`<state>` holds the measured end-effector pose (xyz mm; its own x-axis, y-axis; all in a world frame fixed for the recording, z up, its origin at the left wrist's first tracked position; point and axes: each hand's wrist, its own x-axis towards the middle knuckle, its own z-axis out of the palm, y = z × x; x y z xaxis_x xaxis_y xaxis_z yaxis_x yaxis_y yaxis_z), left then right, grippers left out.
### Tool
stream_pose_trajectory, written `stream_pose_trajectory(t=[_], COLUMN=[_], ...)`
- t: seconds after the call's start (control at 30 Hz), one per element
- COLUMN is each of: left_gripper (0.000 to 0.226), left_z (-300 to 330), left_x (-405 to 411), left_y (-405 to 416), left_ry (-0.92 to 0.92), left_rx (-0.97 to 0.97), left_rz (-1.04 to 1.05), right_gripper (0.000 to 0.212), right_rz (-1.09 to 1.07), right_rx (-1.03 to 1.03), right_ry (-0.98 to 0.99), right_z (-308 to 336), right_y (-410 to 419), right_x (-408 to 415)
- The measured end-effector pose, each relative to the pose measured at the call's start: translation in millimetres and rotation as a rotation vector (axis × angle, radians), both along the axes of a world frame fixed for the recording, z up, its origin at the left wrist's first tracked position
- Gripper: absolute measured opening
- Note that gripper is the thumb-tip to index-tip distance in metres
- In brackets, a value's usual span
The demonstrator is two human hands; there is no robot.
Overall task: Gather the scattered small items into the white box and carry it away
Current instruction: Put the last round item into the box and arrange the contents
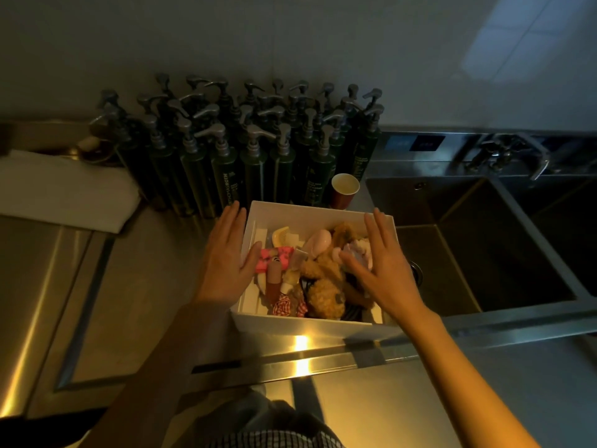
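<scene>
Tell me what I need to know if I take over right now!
Left hand: open, flat against the left side of the white box.
Right hand: open, over the box's right edge, not gripping yet.
The box sits on the steel counter beside the sink, filled with small items: a brown plush toy, a comb.
Done: gathering, it seems.
Left: grip both sides, lift, carry away.
</scene>
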<state>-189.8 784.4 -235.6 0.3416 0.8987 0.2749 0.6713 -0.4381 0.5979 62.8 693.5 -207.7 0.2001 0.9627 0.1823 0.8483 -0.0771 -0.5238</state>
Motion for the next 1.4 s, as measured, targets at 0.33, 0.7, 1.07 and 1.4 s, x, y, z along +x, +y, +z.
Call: stream_pose_trajectory(t=[0.33, 0.7, 1.07, 1.4], left_gripper=[0.073, 0.08, 0.079, 0.087], left_z=[-11.5, -12.1, -30.8, -21.0], left_x=[7.6, 19.2, 16.7, 18.9], left_y=[-0.8, 2.1, 9.3, 5.2], left_ry=[-0.229, -0.473, -0.458, -0.616], left_rx=[-0.45, -0.615, -0.519, -0.569], left_rz=[-0.071, -0.138, -0.078, -0.164], right_gripper=[0.096, 0.08, 0.071, 0.096], right_rz=[-0.121, -0.1, -0.177, -0.19], right_rx=[-0.198, -0.191, -0.163, -0.169], right_ry=[0.136, 0.54, 0.815, 0.857], right_z=[-36.1, -38.2, -47.5, -44.5], right_y=[-42.6, -25.2, -24.3, -24.8], right_x=[57.6, 45.5, 46.8, 45.0])
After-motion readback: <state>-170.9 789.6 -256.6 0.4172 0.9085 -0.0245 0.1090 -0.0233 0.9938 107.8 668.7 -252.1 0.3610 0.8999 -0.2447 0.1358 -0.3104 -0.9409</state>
